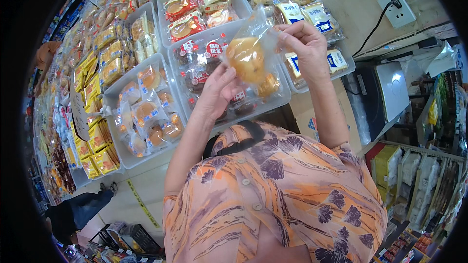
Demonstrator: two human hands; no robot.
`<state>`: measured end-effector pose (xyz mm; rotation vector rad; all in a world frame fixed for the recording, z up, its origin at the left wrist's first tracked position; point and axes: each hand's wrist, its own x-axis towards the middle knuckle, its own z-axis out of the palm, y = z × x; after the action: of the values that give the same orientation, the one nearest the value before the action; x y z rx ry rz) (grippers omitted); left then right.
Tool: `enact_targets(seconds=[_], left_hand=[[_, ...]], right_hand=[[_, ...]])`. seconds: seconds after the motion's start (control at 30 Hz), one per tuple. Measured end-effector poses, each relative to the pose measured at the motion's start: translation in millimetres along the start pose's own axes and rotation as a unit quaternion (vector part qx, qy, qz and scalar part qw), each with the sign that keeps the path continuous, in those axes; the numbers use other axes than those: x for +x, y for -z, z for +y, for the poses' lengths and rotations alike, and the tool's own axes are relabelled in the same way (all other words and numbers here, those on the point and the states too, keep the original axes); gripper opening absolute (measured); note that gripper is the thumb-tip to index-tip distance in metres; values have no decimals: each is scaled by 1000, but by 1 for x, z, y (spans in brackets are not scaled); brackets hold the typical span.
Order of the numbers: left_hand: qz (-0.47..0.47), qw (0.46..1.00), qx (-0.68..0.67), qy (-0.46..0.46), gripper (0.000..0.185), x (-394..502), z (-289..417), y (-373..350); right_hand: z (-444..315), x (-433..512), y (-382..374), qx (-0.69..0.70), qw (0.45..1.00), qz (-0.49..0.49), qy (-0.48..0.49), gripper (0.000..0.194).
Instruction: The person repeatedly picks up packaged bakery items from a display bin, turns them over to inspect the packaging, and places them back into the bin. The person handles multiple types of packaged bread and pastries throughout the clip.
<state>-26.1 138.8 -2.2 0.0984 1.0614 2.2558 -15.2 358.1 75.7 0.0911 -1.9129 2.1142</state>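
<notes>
A round golden bun [248, 58] sits inside a clear plastic bag [257, 22] held up in front of me. My left hand [221, 87] supports the bun's lower left side through the plastic. With thumb and fingers pinched together, my right hand [301, 45] grips the bag's upper right part. Beneath my hands, a translucent plastic bin [261, 107] holds dark cakes in red-printed wrappers [199, 65]. A golden pastry [268, 86] shows just below the bagged bun, at the right side of that bin.
Bins of wrapped round cakes [146, 111] and red-wrapped pastries [184, 23] adjoin on the left and behind. Packaged bread [321, 16] lies at right. A wall socket [396, 8] carries a black cord. Another person [78, 215] is at lower left, near a black crate [142, 239].
</notes>
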Motion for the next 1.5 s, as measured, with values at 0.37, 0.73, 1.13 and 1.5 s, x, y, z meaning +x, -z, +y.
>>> enact_targets(seconds=[0.37, 0.73, 1.13, 1.5], left_hand=[[13, 1000, -5, -9, 58, -3, -4, 14], [74, 996, -27, -34, 49, -5, -5, 0], [70, 993, -93, -27, 46, -9, -1, -3], [118, 987, -82, -72, 46, -6, -5, 2]], right_hand=[[20, 2, 7, 146, 982, -1, -120, 6], [22, 5, 1, 27, 989, -43, -140, 23], [35, 0, 5, 80, 987, 24, -140, 15], [33, -2, 0, 82, 986, 49, -133, 10]])
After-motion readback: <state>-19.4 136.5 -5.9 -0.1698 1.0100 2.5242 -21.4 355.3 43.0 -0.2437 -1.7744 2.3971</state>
